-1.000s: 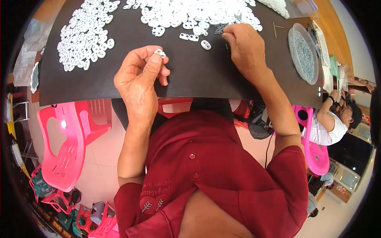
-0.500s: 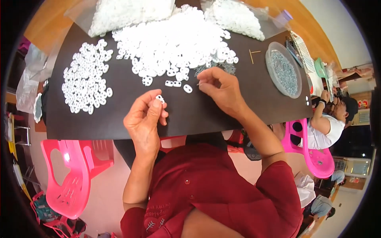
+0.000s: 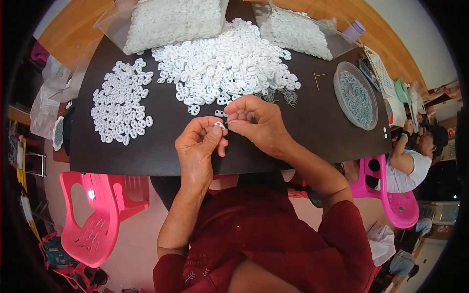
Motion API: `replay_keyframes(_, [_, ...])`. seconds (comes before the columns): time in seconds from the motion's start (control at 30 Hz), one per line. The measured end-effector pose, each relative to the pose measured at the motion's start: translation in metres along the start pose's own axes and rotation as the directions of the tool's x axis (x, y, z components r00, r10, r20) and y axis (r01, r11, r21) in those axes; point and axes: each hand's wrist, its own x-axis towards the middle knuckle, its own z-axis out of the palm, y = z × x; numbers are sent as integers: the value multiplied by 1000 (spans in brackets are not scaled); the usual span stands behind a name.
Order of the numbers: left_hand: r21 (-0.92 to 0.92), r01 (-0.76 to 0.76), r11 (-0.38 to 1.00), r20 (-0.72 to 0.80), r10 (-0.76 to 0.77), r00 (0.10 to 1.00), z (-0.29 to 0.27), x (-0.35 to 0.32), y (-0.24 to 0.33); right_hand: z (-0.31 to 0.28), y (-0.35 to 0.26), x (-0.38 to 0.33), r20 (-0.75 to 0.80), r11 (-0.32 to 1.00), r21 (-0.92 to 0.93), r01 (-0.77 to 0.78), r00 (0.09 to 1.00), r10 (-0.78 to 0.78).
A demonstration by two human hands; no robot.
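My left hand (image 3: 198, 149) pinches a small white plastic ring piece (image 3: 219, 125) between thumb and fingers. Right beside it, my right hand (image 3: 259, 124) has its fingertips closed on something tiny, too small to identify, touching that piece. Both hands hover over the black tabletop (image 3: 161, 146). Just beyond them lies a big heap of white plastic pieces (image 3: 224, 68). A flat spread of similar white pieces (image 3: 122, 105) lies to the left. Small dark metal pins (image 3: 283, 95) lie scattered at the heap's right edge.
Two clear bags of white pieces (image 3: 166, 19) (image 3: 298, 31) sit at the table's far side. A round clear dish of metal parts (image 3: 356, 95) stands at right. A pink plastic chair (image 3: 95, 215) is at lower left. Another person (image 3: 410, 156) sits on a pink chair at right.
My right hand drew back from the heap and came to meet my left hand at the white piece. The view tilted so more of the table's far side shows.
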Motion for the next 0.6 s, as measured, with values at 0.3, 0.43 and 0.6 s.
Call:
replay_keyframes(0.3, [-30, -5, 1000, 19, 5, 1000, -3, 0, 3, 2, 4, 2, 105, 975, 213, -64, 994, 43])
replay_keyframes(0.43, [-33, 1, 999, 3, -1, 1000, -3, -1, 4, 1, 5, 5, 152, 936, 333, -118, 986, 70])
replay_keyframes(0.6, [1, -7, 1000, -6, 7, 1000, -4, -1, 4, 1, 4, 6, 148, 936, 324, -134, 985, 90])
